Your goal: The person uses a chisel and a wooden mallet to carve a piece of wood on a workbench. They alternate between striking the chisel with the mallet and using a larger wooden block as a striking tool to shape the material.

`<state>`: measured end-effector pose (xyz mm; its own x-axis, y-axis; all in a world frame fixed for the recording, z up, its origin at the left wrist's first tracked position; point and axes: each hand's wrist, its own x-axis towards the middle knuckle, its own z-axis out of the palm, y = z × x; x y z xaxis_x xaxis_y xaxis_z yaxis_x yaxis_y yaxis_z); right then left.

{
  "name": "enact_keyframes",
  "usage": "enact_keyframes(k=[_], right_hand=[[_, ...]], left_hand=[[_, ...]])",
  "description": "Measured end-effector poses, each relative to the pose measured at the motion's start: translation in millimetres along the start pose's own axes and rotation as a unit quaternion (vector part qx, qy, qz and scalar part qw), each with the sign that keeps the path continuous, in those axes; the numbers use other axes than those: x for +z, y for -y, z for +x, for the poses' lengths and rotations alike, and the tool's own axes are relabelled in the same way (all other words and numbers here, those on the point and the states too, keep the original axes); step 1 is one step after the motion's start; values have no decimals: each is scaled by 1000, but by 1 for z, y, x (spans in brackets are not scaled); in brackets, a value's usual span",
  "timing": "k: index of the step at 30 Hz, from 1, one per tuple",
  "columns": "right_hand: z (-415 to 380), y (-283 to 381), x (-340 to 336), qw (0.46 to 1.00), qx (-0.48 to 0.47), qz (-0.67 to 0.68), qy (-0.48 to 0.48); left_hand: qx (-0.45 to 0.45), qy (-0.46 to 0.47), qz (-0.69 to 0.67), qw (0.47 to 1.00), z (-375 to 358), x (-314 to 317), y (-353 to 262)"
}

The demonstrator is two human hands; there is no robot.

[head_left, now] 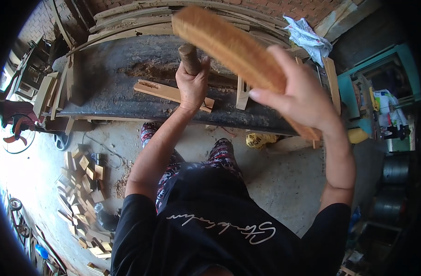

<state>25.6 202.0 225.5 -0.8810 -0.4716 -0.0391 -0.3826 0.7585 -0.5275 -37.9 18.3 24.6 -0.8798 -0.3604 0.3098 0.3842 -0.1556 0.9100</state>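
Observation:
My left hand [192, 85] is closed around the thick round wooden handle of a chisel [189, 57]. The hand hides most of the tool below the handle. Beneath it, a pale wooden strip [160, 90] lies on the dark workbench [109, 99], with a slot cut near its left end. My right hand [302, 89] grips a long, orange-brown wooden block [224, 46], raised above the bench and slightly blurred by motion. A shorter slotted wooden piece [242, 93] rests on the bench between the two hands.
Curved planks [137, 20] are stacked behind the bench by the brick wall. A white plastic bag [307, 37] sits at the back right. Wood offcuts [84, 188] cover the floor at left, near a fan [18, 135]. A yellow bag [261, 140] lies under the bench's front edge.

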Motion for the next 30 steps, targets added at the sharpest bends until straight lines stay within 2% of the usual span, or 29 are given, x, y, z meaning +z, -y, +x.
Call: enact_keyframes(k=[1, 3, 4, 5, 7, 8, 9, 11, 12, 13, 15, 16, 17, 19, 21, 23, 24, 25, 27, 29, 30], right_hand=[[2, -1, -5, 992, -107, -2, -69], [3, 10, -7, 958, -186, 173, -136], [7, 12, -7, 942, -240, 162, -166], [8, 11, -4, 942, -241, 161, -168], [10, 2, 8, 983, -158, 20, -86], [13, -5, 10, 997, -57, -53, 8], [13, -8, 5, 997, -57, -51, 3], [15, -2, -9, 990, -108, -73, -54], [11, 9, -19, 991, -117, -9, -56], [14, 10, -13, 992, -113, -9, -52], [22, 10, 4, 935, -273, 163, -160], [17, 8, 17, 950, -233, 114, -172], [13, 7, 21, 987, -112, 97, -55], [17, -19, 44, 998, -37, 21, 41], [14, -28, 46, 999, -15, 32, 36], [11, -53, 59, 984, 54, 163, 45], [11, -75, 84, 983, -14, 179, -38], [4, -80, 98, 984, 50, 164, -52], [-6, -96, 125, 983, 118, 134, -37], [-14, -115, 152, 982, 117, 146, -31], [-19, -119, 160, 979, 142, 141, -25]], left_hand=[[-3, -1, 0, 1000, 0, 0, 0], [13, 3, 56, 998, 0, 0, 0], [-7, 11, 47, 999, 0, 1, 1], [-6, 12, 46, 999, 0, 2, 1], [48, -17, 41, 998, 0, 6, 2], [102, -39, 10, 994, 2, 9, 6], [105, -35, 11, 994, 2, 6, 8], [14, -16, 22, 1000, 2, 1, 4], [10, -13, 17, 1000, 2, 0, 5], [4, -14, 16, 1000, 1, -1, 5], [-13, 4, 37, 999, 2, -2, 2], [-10, -3, 36, 999, 2, -2, 0], [-8, -4, 37, 999, 3, -3, 1], [66, -68, -53, 994, 6, -9, 11], [-34, -77, -110, 990, 18, -38, 16], [-86, -164, -147, 972, 22, -56, 10], [-101, -191, -195, 957, 25, -69, 18], [-112, -217, -242, 939, 28, -84, 32], [-120, -210, -261, 934, 25, -108, 52], [-176, -281, -337, 881, 22, -116, 55], [-180, -278, -333, 883, 20, -116, 52]])
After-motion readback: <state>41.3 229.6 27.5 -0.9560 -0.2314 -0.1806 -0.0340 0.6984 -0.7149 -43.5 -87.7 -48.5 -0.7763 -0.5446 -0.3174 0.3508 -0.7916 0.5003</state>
